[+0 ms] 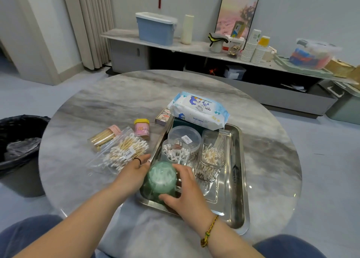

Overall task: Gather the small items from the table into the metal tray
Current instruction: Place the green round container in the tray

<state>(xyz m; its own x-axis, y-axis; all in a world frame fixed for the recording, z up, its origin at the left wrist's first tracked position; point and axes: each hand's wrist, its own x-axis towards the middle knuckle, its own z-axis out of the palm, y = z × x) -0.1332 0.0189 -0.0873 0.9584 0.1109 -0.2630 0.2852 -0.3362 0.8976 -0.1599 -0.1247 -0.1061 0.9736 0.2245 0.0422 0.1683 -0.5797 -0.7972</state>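
A green round jar of cotton swabs [161,177] stands in the near left corner of the metal tray [236,179]. My left hand [132,172] and my right hand [185,191] clasp it from both sides. Also in the tray are a clear cup of swabs [175,153], a clear ribbed box of swabs [211,156], a round lidded container [184,137] and a pack of baby wipes [198,110] on a dark box. On the table left of the tray lie a bag of cotton swabs [122,150], a toothpick jar [104,137] and a small pink jar [142,129].
A small card box [163,116] lies at the tray's far left corner. A black-lined bin [17,140] stands to the left of the round marble table [136,94]. A low shelf with containers and paper cups runs along the back wall.
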